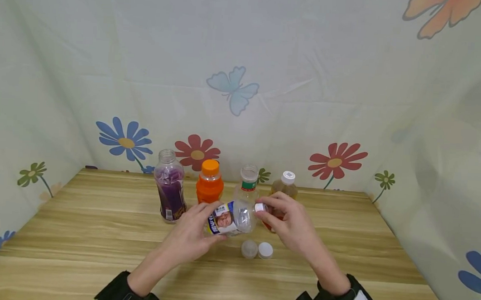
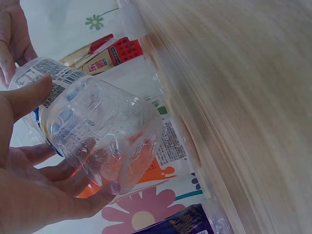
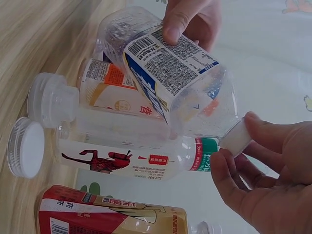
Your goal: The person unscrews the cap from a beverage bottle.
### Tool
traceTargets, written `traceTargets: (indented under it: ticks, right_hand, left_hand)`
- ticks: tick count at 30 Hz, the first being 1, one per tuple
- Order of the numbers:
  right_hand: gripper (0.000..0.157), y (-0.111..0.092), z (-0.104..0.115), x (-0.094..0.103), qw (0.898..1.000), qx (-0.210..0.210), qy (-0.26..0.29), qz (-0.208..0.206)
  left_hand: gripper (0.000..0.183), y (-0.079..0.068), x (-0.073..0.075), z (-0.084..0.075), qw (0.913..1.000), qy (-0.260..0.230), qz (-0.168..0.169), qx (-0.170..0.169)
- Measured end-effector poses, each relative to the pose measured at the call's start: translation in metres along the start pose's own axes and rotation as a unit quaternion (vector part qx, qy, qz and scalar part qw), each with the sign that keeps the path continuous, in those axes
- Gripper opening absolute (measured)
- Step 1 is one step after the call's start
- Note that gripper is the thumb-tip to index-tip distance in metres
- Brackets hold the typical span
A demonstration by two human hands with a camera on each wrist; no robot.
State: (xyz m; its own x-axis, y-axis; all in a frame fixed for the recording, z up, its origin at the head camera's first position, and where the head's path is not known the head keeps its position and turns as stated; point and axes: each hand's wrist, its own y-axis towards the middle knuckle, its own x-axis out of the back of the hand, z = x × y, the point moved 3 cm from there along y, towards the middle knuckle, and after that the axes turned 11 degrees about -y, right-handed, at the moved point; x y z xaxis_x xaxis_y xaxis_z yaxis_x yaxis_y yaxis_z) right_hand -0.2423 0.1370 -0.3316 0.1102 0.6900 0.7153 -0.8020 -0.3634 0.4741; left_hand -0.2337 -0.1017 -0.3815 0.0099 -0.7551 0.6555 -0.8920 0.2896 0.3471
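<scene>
A clear plastic bottle (image 1: 243, 217) with a white, blue and yellow label is held tilted above the table, its neck toward the right. My left hand (image 1: 191, 229) grips it round the body near the base, thumb pressing the label (image 3: 170, 73) in the right wrist view. At the mouth, my right hand (image 1: 294, 223) pinches a white cap (image 3: 236, 138) between thumb and fingers. Below the bottle, a translucent cap (image 1: 249, 249) and a white cap (image 1: 265, 250) lie side by side on the wooden table (image 1: 320, 272).
Behind the hands stand an uncapped purple bottle (image 1: 167, 178), an orange-capped bottle (image 1: 209, 184), an uncapped clear bottle (image 1: 248, 185) with a green band, and a white-capped bottle (image 1: 284, 186) partly hidden by my right hand. A flowered cloth (image 1: 283, 120) hangs beyond the table's back edge.
</scene>
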Motion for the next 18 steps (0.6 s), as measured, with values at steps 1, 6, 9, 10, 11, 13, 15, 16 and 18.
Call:
traceTargets:
  ticks: [1,6,9,10,11,13,15,16,18]
  right_hand:
    - [0.023,-0.0002,0.0003,0.0003,1.000,0.003,0.002,0.001]
    - [0.024,-0.0003,0.0011,0.0009,1.000,0.017,0.005,0.003]
    - [0.026,0.0001,0.0008,0.0006,1.000,0.023,0.006,0.006]
    - [0.026,0.0002,0.0008,0.0006,1.000,0.024,0.007,0.007]
    - [0.027,0.0003,0.0007,0.0005,1.000,0.025,0.007,0.009]
    - [0.028,0.0003,0.0007,0.0004,1.000,0.027,0.010,0.012]
    - [0.028,0.0000,0.0010,0.0006,0.999,0.028,0.013,0.015]
    - [0.029,-0.0001,0.0010,0.0005,0.999,0.027,0.015,0.016]
    - [0.029,-0.0001,0.0014,0.0004,0.999,0.027,0.019,0.014]
  left_hand:
    - [0.074,-0.0002,0.0000,0.0000,1.0000,-0.003,0.001,0.000]
    - [0.073,0.0001,-0.0003,0.0000,0.9998,-0.019,0.004,0.003]
    - [0.072,0.0005,-0.0006,0.0003,0.9997,-0.022,0.005,0.005]
    - [0.071,0.0006,-0.0008,0.0003,0.9997,-0.022,0.006,0.004]
    - [0.071,0.0006,-0.0008,0.0004,0.9998,-0.021,0.007,0.003]
    - [0.072,0.0005,-0.0009,0.0002,0.9998,-0.018,0.009,-0.001]
    - [0.072,0.0003,-0.0010,0.0003,0.9998,-0.014,0.010,-0.006]
    - [0.072,0.0002,-0.0010,0.0003,0.9998,-0.013,0.010,-0.008]
    - [0.073,0.0003,-0.0008,0.0004,0.9998,-0.013,0.009,-0.008]
